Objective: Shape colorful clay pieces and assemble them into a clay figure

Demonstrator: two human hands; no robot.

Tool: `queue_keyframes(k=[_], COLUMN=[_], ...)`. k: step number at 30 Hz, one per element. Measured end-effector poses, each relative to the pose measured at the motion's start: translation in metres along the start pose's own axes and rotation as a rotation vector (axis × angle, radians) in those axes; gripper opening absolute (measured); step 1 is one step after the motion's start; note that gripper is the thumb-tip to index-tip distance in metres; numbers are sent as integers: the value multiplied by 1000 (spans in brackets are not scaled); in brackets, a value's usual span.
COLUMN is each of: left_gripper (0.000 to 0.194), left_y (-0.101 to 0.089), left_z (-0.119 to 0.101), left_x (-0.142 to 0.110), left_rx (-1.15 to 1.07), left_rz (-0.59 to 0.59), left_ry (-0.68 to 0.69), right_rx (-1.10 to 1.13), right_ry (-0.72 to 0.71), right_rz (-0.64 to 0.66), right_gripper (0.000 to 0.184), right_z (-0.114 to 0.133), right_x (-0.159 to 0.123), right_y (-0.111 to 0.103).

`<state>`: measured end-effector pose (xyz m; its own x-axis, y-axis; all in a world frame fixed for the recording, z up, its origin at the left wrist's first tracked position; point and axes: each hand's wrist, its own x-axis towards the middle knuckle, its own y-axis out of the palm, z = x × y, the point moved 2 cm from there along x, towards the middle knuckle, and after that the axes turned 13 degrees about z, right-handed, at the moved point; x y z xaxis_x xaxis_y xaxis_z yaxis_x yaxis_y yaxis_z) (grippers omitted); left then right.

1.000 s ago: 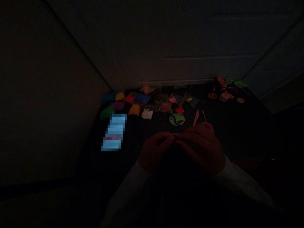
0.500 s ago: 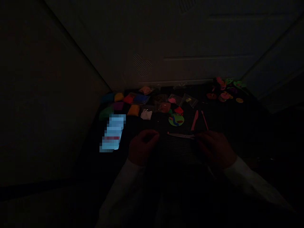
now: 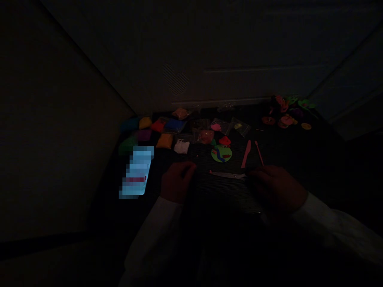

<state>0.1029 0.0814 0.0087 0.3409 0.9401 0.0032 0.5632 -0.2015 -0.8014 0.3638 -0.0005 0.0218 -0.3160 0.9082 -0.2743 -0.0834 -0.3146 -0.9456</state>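
My right hand (image 3: 277,188) is closed around the handles of a pair of scissors (image 3: 229,175). The blades point left and look closed, and a tiny pink bit (image 3: 210,172) sits at their tip. To the left of that tip, my left hand (image 3: 178,181) is curled with thumb and forefinger together; anything in the pinch is too dark to see. Just beyond the blades lies a green disc (image 3: 221,153) with blue and reddish-brown pieces on it. A pink plastic knife (image 3: 246,154) and a thin pink stick tool (image 3: 259,153) lie beyond my right hand.
A lit phone (image 3: 136,175), pixelated, lies left of my left hand on the dark table. Colored clay packets, among them an orange one (image 3: 164,141) and a white one (image 3: 181,146), spread along the back. Clay shapes (image 3: 287,120) are clustered at the back right. The scene is very dim.
The view has shifted slightly. My left fingertips are a little farther from the scissors' tip, and the scissors stay in my right hand.
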Motion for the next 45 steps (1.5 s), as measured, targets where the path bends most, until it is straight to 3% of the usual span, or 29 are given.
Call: queue_keyframes(k=[5,10,23,28,34,42,45], left_gripper=[20,23,27,29,37,35,39], left_y=[6,7,3,-2,-2,-11,-12], left_z=[5,8,3,-8,-14,-30,-33], left_x=[2,2,1,-3,-10,-21,-22], left_rx=[-2,-65,-365,-551,-743,-742,-718], left_rz=[-21,-35,80,118,68,171,154], left_ry=[52,-24,-123,-134,-143,-76,-66], right_rx=[-29,-48,-54,2,105,215,235], right_ry=[-12,-56,-60,-84,-138,-204,-201], right_rz=[52,32,-27,-145,-314,-413,-428], right_gripper=[28,27,27,25,22,21,21], right_z=[2,2,1,6,29,56,59], right_x=[3,3,1,1,8,13,11], right_y=[-3,-3,0,-10,-23,-26,-27])
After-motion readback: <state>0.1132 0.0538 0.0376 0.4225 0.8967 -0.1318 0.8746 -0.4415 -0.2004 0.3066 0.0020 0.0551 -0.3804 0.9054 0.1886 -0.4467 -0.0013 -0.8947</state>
